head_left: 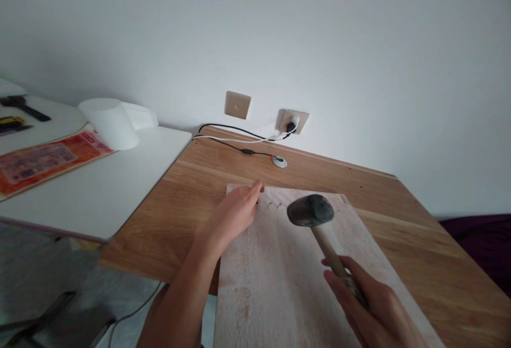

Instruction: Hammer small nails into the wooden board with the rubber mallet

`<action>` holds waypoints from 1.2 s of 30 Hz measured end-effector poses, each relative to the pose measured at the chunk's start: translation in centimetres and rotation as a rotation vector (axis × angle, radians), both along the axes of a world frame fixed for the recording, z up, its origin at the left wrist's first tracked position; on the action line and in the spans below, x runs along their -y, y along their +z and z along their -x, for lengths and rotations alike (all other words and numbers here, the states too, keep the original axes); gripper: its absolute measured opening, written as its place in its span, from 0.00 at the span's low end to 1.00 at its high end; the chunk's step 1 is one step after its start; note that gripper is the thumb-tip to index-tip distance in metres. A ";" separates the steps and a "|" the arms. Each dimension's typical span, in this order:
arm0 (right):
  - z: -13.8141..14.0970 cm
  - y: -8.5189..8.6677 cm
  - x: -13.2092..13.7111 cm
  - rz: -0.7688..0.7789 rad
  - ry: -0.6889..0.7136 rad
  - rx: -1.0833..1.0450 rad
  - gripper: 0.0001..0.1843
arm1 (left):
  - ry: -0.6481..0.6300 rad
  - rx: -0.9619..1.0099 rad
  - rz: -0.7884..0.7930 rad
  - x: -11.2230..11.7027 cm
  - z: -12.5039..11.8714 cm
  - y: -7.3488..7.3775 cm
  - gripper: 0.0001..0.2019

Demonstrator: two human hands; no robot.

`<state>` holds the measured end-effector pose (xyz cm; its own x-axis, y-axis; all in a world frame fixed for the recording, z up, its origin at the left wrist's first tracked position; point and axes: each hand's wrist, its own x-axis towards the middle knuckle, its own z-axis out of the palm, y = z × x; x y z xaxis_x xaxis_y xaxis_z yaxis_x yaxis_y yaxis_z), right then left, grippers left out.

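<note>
A rubber mallet [310, 210] with a black head and a wooden handle is held over the board by my right hand [369, 303], fingers wrapped round the grip. Beneath it lies a pale, whitewashed wooden board [275, 284], its near end running out of view at the bottom. My left hand [241, 207] rests at the board's far left corner, its fingers closed in a pinch. A tiny dark thing shows at those fingertips, too small to name. Right of them, a row of small dark zigzag marks or bits [275, 205] runs along the board's far end.
The board lies on a brown wooden table [179, 220] against the wall. Cables [231, 139] run to a wall socket [293, 122]. At left, a white table [155, 177] bears a white roll [109, 124], an orange-red printed packet [51, 159] and a dark-handled tool [26, 107].
</note>
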<state>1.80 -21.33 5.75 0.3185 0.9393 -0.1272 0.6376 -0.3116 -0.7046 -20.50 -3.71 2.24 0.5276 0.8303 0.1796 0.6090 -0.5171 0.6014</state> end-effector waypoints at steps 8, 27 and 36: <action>3.1 0.8 -4.1 -0.002 0.221 0.011 0.24 | 0.015 0.022 -0.010 0.2 0.2 0.2 0.16; 3.4 0.4 -4.0 -0.098 0.283 0.112 0.21 | -0.013 0.056 -0.005 0.2 0.2 -0.2 0.26; 3.4 0.0 -4.2 -0.071 0.338 0.086 0.21 | 0.045 0.038 -0.012 0.0 0.2 -0.6 0.31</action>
<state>-1.61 -17.09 5.74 -0.0049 0.9990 -0.0435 0.7542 -0.0249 -0.6561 -20.66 -3.70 1.60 0.4824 0.8506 0.2090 0.6084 -0.4971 0.6187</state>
